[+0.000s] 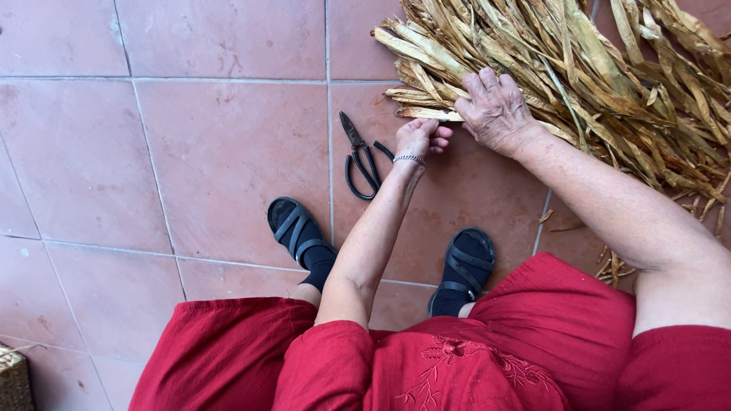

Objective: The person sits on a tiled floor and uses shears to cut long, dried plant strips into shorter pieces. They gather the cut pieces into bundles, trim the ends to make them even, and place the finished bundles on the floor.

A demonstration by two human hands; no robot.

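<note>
Fingers of the left hand pinch the tip of a dried leaf at the edge of the leaf pile on the tiled floor. Beside it, the right hand rests on the pile, fingers spread. Black scissors lie just left of the left hand.

Dried leaves: pale straw to golden brown, streaked lengthwise.
Floor tiles: dusty terracotta pink, divided by light grey grout.
Scissors: black handles, dark blades.
Sandals: black straps over black socks.
Dress: deep red, with tone-on-tone floral embroidery.
Bracelet: silver beads.
Basket: woven tan.
</note>
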